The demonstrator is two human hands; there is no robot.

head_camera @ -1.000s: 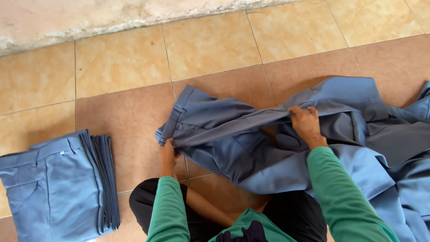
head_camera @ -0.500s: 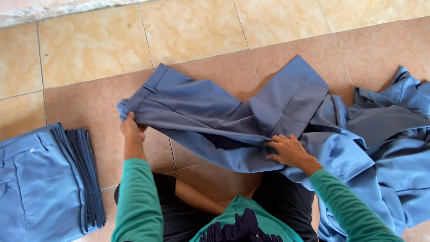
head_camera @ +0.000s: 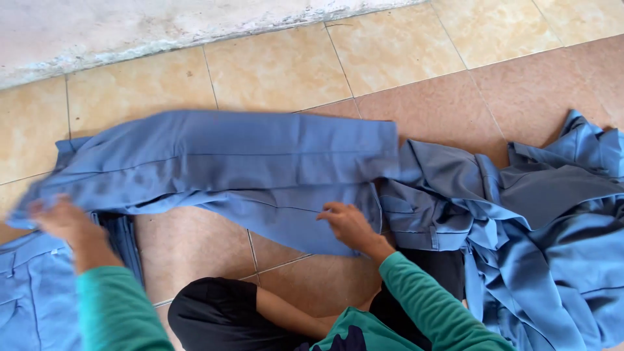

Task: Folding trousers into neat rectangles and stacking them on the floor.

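- Nearest the camera, the person sits cross-legged on the tiled floor (head_camera: 273,65), green sleeves reaching out over dark-clad knees.
- The right hand (head_camera: 349,224) lies flat on the near edge of the blue trousers (head_camera: 260,169), fingers apart and pressing the cloth down rather than pinching it.
- The left hand (head_camera: 60,221) is at the waistband end of the trousers, blurred in motion; whether its fingers grip the cloth or only rest on it cannot be told.
- The trousers are spread lengthwise across the floor in front of the person, legs lying together, looking laid out but not folded over.
- At the lower left, partly under that waistband end, sits a stack of folded blue trousers (head_camera: 32,292), so some pairs look done.
- On the right, a heap of loose blue garments (head_camera: 552,240) lies crumpled and touching the trouser legs; by the look of it, plenty is left.
- Farthest off, a pale concrete ledge (head_camera: 162,29) borders the tiles.
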